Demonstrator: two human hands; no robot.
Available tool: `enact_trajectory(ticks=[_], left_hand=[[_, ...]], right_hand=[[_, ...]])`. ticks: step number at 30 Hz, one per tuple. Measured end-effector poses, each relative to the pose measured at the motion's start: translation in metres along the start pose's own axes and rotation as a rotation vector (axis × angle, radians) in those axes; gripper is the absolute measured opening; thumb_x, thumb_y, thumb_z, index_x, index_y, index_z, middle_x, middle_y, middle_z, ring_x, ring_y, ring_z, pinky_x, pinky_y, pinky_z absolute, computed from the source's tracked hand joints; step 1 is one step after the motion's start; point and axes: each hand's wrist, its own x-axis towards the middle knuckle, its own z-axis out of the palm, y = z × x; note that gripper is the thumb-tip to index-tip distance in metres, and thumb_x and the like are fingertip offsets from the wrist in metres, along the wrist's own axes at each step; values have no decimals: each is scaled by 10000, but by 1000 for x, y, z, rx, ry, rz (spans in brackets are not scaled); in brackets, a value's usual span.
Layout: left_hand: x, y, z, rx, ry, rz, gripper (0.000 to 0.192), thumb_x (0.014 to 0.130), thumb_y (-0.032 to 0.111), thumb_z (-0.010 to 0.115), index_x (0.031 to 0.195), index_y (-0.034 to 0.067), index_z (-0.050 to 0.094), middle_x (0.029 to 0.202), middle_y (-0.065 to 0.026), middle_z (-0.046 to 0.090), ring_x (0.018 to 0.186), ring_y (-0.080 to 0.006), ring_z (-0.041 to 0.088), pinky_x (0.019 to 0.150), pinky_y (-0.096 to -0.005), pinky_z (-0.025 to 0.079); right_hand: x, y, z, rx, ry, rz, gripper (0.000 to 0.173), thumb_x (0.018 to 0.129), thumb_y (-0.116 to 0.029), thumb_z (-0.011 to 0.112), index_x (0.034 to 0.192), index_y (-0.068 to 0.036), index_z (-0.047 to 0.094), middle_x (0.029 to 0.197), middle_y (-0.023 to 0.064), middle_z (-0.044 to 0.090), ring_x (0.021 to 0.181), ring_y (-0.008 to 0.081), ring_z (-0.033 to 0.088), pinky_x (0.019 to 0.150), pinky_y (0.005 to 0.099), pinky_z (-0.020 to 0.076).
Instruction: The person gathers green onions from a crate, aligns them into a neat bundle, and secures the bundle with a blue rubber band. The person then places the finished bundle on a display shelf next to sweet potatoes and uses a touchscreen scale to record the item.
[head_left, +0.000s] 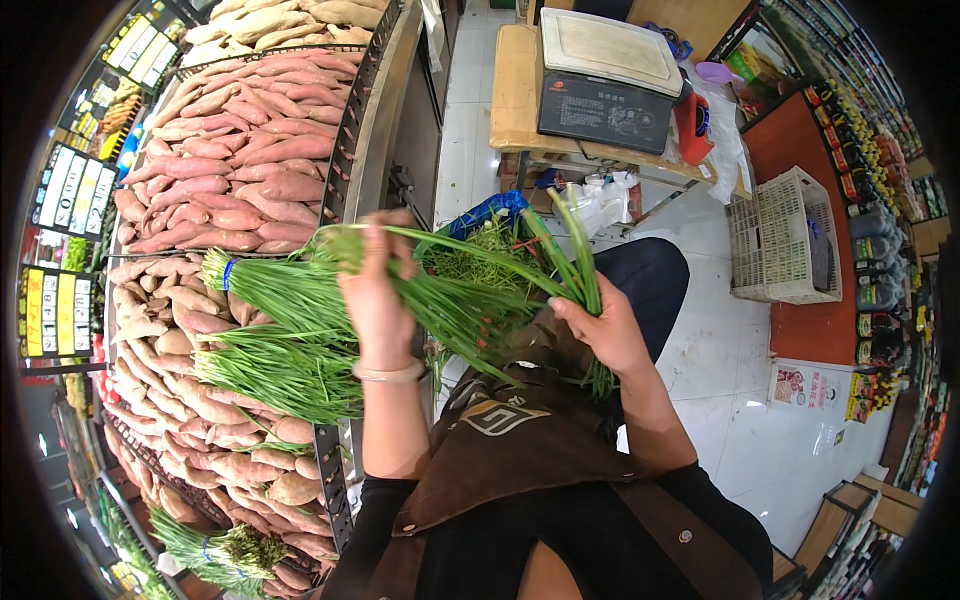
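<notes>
My left hand (381, 296), blurred, is closed around a loose bunch of garlic chives (469, 319) whose green leaves trail right across my lap. A few thicker green stalks (577, 262) are pinched in my right hand (606, 326), ends up and leaf tips hanging below the fist. Left of my left hand, a chive bundle (289, 285) with a blue band around its stems lies on the sweet potatoes. Just below it rests a second pile of chives (281, 367); no band shows on it. Between my hands and beyond them stands a blue-and-green container (487, 206) of chive scraps (499, 251).
Bins of red sweet potatoes (247, 165) and paler sweet potatoes (240, 465) fill the left side, behind a metal edge (375, 127). Another banded bundle (217, 551) lies lower left. Ahead, a scale (607, 97) stands on a wooden table (517, 90). A plastic crate (772, 232) is to the right.
</notes>
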Motion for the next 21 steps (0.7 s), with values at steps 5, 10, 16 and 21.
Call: enact_trajectory(ticks=[5,10,16,21], left_hand=[[21,22,-43,-190,266,-5,300,1026,299,556,1101,9,541,957,-122,628,873,-225,637,858,-456,583],[-14,-5,1,174,-62,-138,311,950,230,689,1162,14,616,785,14,558,631,-81,528,610,-269,522],[-40,-24,43,-32,-395,-310,370,925,172,714,1235,-6,616,875,1,628,651,-57,510,535,-210,410],[-32,-22,34,-65,-390,-307,249,980,280,641,1077,52,619,952,-36,643,730,-73,537,548,-214,412]], right_hand=[[1,0,-14,264,-31,6,289,1028,-257,560,1188,-17,549,860,55,592,617,81,488,515,236,399],[6,3,6,369,-164,60,319,1073,-296,447,1212,-26,541,930,53,586,656,102,497,541,238,402],[11,0,41,-514,2,-523,552,963,-167,619,1472,-86,422,1020,167,543,930,348,583,739,391,494],[10,-8,54,-834,108,-524,713,818,-67,712,1469,-101,423,1019,162,534,922,363,602,736,417,507]])
